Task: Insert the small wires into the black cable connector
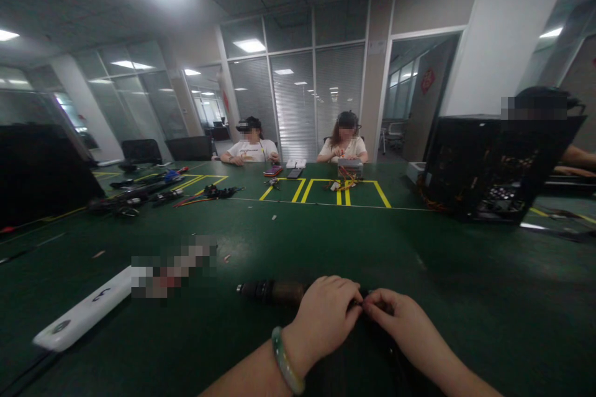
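A dark power drill [285, 293] lies on its side on the green table, its chuck [251, 289] pointing left. My left hand [328, 307], with a green bangle at the wrist, is wrapped over the drill's body with the fingers curled. Against the drill's rear end, my right hand [393, 310] pinches with thumb and forefinger, close to the left fingertips. Whatever sits in that pinch is too small and dark to name. A dark part of the drill runs down below both hands, mostly hidden by them.
To the left lies a white power strip [93, 307] with a cord. Cables [135, 195] and wires spread over the table's far left. A black computer case [493, 167] stands at the right. Two people sit across the table, and another person is partly hidden behind the case.
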`<state>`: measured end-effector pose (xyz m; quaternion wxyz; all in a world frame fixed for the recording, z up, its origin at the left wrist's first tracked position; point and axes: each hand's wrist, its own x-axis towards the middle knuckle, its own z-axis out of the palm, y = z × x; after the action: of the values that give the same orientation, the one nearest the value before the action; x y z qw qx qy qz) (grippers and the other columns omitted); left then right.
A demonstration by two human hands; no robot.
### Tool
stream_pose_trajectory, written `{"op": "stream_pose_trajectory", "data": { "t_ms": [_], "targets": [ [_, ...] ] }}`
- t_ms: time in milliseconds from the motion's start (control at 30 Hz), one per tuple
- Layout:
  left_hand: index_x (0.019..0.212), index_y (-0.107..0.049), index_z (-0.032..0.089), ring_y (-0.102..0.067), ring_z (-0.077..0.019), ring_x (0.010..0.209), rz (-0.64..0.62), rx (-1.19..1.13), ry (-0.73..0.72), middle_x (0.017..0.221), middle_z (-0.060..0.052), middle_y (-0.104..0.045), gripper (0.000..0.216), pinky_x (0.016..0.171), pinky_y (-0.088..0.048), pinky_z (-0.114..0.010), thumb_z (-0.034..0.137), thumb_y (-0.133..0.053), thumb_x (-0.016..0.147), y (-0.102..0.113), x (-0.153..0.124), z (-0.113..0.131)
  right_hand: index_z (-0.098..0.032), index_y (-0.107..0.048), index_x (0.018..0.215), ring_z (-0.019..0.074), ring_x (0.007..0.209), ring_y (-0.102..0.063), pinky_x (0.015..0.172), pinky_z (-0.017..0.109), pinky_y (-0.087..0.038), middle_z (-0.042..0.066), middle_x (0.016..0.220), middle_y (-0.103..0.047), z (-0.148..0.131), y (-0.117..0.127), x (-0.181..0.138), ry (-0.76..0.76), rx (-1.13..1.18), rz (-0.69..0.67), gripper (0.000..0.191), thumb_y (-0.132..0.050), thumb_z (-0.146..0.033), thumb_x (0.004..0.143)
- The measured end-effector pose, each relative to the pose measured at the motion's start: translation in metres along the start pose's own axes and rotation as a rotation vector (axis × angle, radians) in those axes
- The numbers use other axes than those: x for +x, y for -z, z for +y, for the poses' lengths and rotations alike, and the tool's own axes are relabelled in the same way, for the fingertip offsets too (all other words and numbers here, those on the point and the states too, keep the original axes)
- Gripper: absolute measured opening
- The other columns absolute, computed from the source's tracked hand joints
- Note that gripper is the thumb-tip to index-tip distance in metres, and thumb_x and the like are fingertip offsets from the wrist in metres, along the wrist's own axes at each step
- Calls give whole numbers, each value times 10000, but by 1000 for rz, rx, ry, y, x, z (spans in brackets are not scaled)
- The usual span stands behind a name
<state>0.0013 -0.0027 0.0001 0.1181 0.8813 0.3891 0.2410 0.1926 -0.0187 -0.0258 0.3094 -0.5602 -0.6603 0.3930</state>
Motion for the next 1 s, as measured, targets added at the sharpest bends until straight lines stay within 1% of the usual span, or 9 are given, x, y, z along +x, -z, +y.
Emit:
{"op": "stream_pose_trajectory", "data": {
  "t_ms": [167, 367, 533, 633, 733, 867, 1000],
  "targets": [
    [962, -588, 219, -576, -205, 1042, 27, -9, 53, 1162, 1, -622, 164, 938, -434, -376, 201, -671, 821, -1, -1, 0, -219, -706, 848, 180, 768, -640, 650, 236, -422, -8, 808, -708, -3, 1, -1, -13, 35, -9, 201, -553, -347, 878],
    [891, -573, 215, -570, -199, 1053, 18, -7, 22, 1179, 21, -617, 109, 940, -432, -379, 170, -651, 831, 0, 0, 1, -222, -704, 850, 176, 755, -641, 647, 233, -424, -8, 803, -710, -5, 3, 0, -20, 13, -4, 211, -544, -356, 879],
    [896, -581, 201, -572, -201, 1027, 4, 28, 16, 1137, -6, -629, 54, 923, -429, -379, 159, -595, 864, -1, 1, 2, -208, -680, 815, 169, 689, -627, 581, 229, -394, -3, 742, -693, -9, 1, -2, -41, -96, 37, 209, -535, -347, 873],
    [907, -581, 199, -576, -201, 1006, 6, 46, 30, 1090, -11, -640, 61, 906, -430, -379, 150, -579, 870, -3, 1, 3, -208, -663, 793, 166, 667, -620, 561, 232, -375, -4, 721, -684, -9, 0, -2, -49, -144, 50, 210, -526, -344, 875],
    [898, -578, 205, -577, -193, 1004, 6, 31, 30, 1082, 5, -642, 83, 904, -431, -366, 142, -599, 849, -1, 2, 4, -202, -650, 772, 167, 660, -614, 555, 234, -371, -2, 715, -677, -9, 0, -2, -50, -142, 54, 226, -523, -357, 877],
    [903, -584, 204, -563, -200, 1047, 4, -5, 8, 1146, -1, -623, 111, 932, -424, -357, 171, -640, 813, 4, 0, 4, -196, -642, 765, 168, 669, -609, 560, 232, -379, 1, 719, -669, -7, 1, -2, -50, -110, 53, 244, -525, -377, 879],
    [926, -592, 211, -561, -200, 1056, 4, -8, 5, 1159, 2, -622, 105, 940, -419, -368, 172, -624, 833, 4, -1, 3, -195, -636, 765, 165, 656, -595, 553, 231, -375, 0, 711, -660, -6, 0, -2, -54, -112, 63, 248, -522, -383, 881]
  ]
}}
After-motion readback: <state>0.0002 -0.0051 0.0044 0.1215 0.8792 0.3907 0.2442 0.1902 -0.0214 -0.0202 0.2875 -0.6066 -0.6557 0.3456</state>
